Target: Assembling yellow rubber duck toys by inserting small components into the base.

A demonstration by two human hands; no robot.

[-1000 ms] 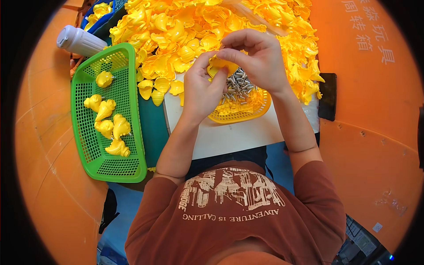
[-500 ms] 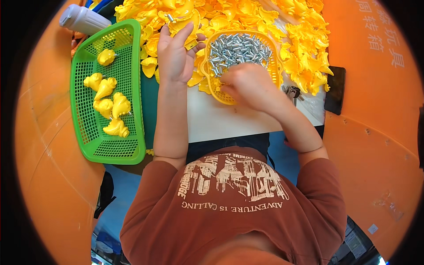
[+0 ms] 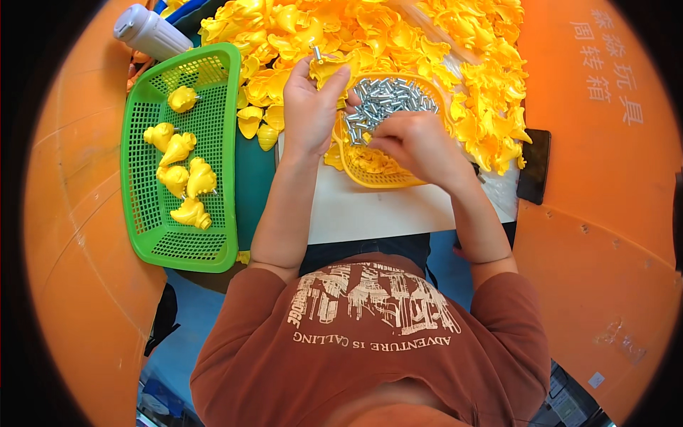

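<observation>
My left hand (image 3: 311,107) is closed around a yellow plastic shell piece (image 3: 329,69), with a short silver metal pin (image 3: 317,54) sticking up at its far end. Just to the right, my right hand (image 3: 416,139) hangs over a yellow basket (image 3: 388,182), thumb and fingers pinched together. A small yellow bit shows by those fingertips, but whether they grip it is unclear. Many silver pins (image 3: 395,98) lie heaped in the far part of the basket. Small yellow pieces (image 3: 373,162) lie in its near part.
A green basket (image 3: 231,185) on the left holds several yellow figure-like parts (image 3: 201,176). Beyond my hands spreads a large heap of yellow shells (image 3: 370,32). A pale bottle (image 3: 153,32) stands at far left, a dark phone (image 3: 534,167) at right. Orange panels (image 3: 597,235) flank the table.
My left hand has moved right and nearer to me with the shell piece, closer to my right hand. The right hand stays pinched over the basket. The whole view has shifted slightly.
</observation>
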